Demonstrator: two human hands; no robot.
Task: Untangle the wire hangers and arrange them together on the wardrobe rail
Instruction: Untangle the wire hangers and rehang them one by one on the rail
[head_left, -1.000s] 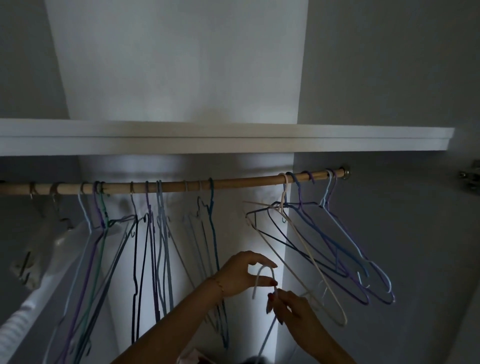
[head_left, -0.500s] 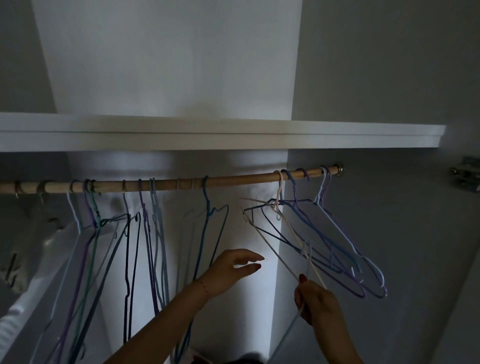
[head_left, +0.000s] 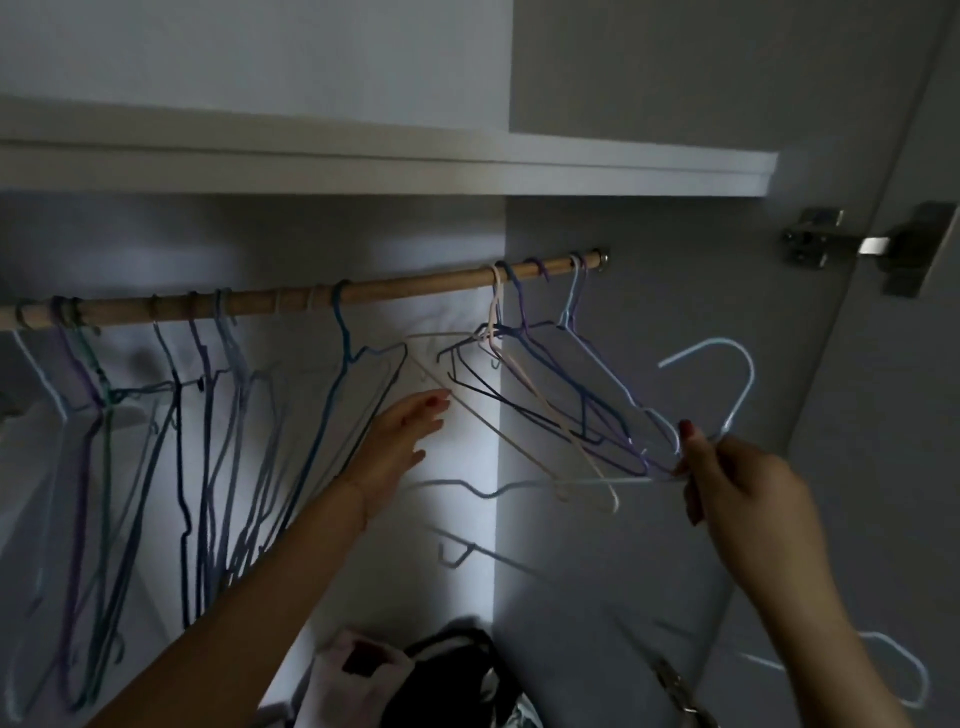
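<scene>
So the right hand (head_left: 737, 480) is pinched shut on a light blue hanger (head_left: 730, 395), held by its neck off the rail, hook curling up toward the wardrobe side wall. The wooden rail (head_left: 415, 288) runs under the white shelf (head_left: 467, 166). A tangled clump of hangers (head_left: 550, 395) hangs near the rail's right end, just beside the held one, with a cream hanger (head_left: 524, 384) crossing through it. The left hand (head_left: 402, 434) is open, fingers spread, holding nothing, reaching between that clump and the row of hangers (head_left: 208, 441) further left
</scene>
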